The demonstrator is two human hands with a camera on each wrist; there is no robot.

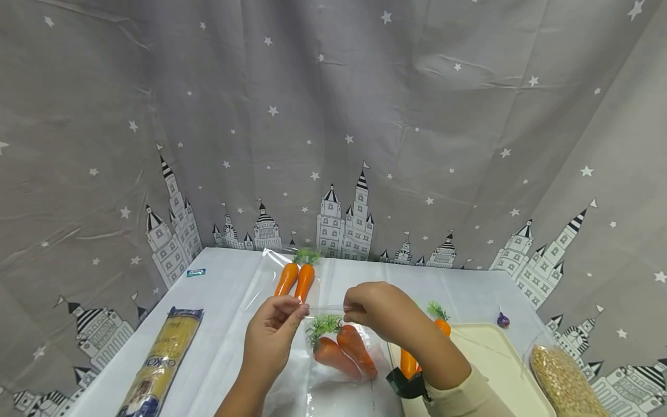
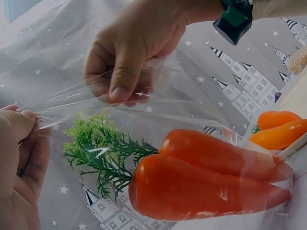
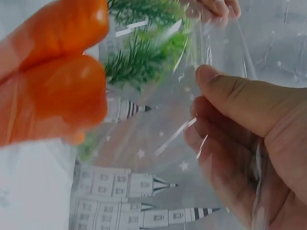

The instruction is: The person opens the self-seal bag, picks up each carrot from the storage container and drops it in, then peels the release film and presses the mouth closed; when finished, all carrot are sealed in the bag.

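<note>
A clear plastic bag (image 1: 333,394) hangs between my two hands, with two orange carrots (image 2: 192,187) inside, their green tops toward the bag's upper edge. My left hand (image 1: 273,333) pinches the left end of that edge between thumb and fingers. At the other end, my right hand (image 1: 380,310) pinches the film, thumb against curled fingers, as the right wrist view shows close up. Behind the left hand, a second clear bag (image 1: 260,278) with two more carrots (image 1: 304,282) lies on the table.
A cream tray (image 1: 490,359) at right holds more carrots (image 1: 408,362), partly behind my right arm. Beyond it lie a small purple onion-like item (image 1: 502,319) and a bag of beige grains (image 1: 563,382). Spaghetti (image 1: 164,362) and a small green packet (image 1: 196,272) are at left on the white table (image 1: 224,289).
</note>
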